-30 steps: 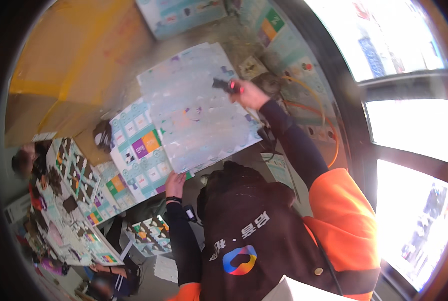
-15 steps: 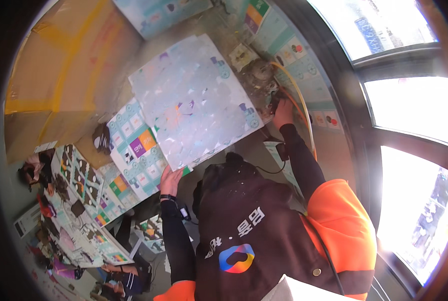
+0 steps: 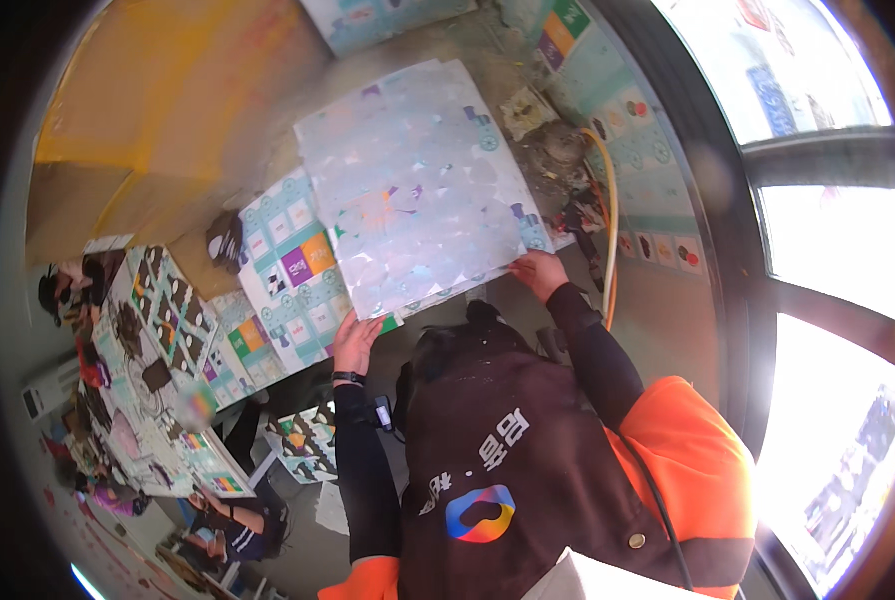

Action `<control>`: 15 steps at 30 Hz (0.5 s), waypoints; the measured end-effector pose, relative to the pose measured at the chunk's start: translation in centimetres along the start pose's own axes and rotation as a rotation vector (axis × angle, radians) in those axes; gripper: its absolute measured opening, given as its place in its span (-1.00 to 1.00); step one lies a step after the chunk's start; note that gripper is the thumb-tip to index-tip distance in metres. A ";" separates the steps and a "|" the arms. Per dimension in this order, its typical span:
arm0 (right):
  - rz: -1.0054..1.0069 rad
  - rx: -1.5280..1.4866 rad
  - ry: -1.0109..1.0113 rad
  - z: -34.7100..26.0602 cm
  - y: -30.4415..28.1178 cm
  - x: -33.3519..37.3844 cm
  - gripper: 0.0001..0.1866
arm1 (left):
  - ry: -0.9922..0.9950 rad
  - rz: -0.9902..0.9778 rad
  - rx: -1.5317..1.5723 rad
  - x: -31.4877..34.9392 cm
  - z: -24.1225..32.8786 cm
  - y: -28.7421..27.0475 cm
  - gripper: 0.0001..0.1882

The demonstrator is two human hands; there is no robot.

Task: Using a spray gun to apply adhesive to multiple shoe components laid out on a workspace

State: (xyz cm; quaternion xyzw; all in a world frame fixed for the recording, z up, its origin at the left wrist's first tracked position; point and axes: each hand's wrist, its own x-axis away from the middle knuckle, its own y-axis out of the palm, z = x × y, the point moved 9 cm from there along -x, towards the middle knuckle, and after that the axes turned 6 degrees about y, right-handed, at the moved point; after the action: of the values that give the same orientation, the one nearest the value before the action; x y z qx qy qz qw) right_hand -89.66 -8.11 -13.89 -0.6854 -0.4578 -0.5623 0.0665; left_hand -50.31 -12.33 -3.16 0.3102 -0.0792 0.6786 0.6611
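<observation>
A large pale blue-white board (image 3: 422, 185) lies in front of me, with patches over its face and printed bits showing. My left hand (image 3: 355, 345) pinches its near left corner, fingertips at the edge. The near right edge of the board is in my right hand (image 3: 540, 275), thumb and fingers closed on it. How far the fingers reach underneath is hidden. Beneath the board, more printed sheets (image 3: 292, 255) stick out to the left. A dark strap and a small dark device (image 3: 383, 411) are on my left wrist and forearm.
A big taped cardboard box (image 3: 187, 90) stands at the far left. Right of the board lie a grimy round thing (image 3: 555, 148) and a yellow hose (image 3: 612, 215). Windows (image 3: 827, 240) line the right. People (image 3: 232, 530) sit by a cluttered table (image 3: 232, 478) at the lower left.
My right hand has left a dark thing beside the hoses and moved onto the board's near right edge. My left hand stays at the near left corner. The whole view has shifted.
</observation>
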 end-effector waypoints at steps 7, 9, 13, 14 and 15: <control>-0.008 0.098 -0.126 -2.2 1.9 1.0 -0.54 | 0.028 0.058 -0.080 -0.6 -0.6 -0.2 -0.66; -0.120 0.136 -0.141 -2.9 2.2 0.5 -0.48 | 0.025 0.060 -0.093 -1.1 -0.7 0.5 -0.66; -0.033 0.164 -0.286 -3.5 2.2 1.2 -0.46 | 0.084 0.101 -0.155 0.0 -0.1 0.0 -0.61; -0.009 0.191 -0.308 -3.4 1.7 1.5 -0.46 | 0.089 0.081 -0.205 0.6 -0.1 0.0 -0.61; 0.002 0.216 -0.334 -3.4 1.6 1.8 -0.46 | 0.104 0.067 -0.260 1.1 0.4 -0.2 -0.61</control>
State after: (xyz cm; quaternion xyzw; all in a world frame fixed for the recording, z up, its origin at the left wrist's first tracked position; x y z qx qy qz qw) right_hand -91.09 -10.08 -10.52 -0.7586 -0.5194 -0.3882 0.0635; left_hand -49.93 -11.59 -2.35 0.1834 -0.1425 0.6994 0.6759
